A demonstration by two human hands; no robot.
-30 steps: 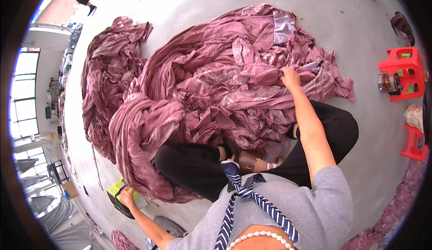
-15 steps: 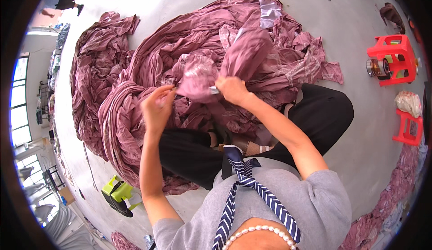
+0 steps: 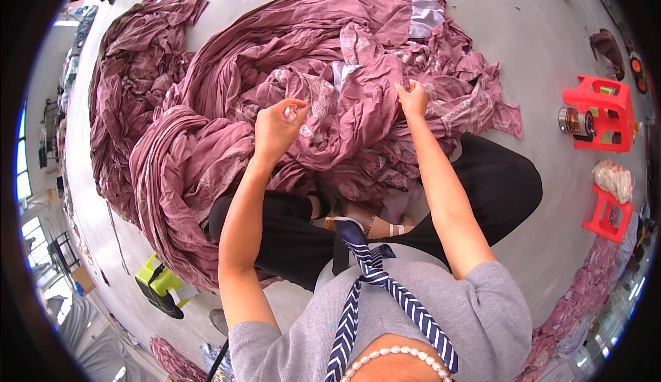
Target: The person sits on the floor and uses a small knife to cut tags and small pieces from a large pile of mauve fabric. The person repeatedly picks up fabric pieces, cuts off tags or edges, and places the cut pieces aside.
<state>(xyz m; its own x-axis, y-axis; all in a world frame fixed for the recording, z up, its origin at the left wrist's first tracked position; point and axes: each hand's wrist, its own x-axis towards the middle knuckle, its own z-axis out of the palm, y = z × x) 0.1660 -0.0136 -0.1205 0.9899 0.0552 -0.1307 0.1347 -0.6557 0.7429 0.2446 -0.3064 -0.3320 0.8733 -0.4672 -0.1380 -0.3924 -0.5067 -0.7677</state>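
Over pink cloth [image 3: 354, 131] hang left hand [image 3: 274, 131] and right hand [image 3: 414, 102], contact unclear.

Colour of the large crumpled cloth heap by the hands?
Large crumpled cloth heap: dusty pink, with whitish patterned patches. Head view shows it best.
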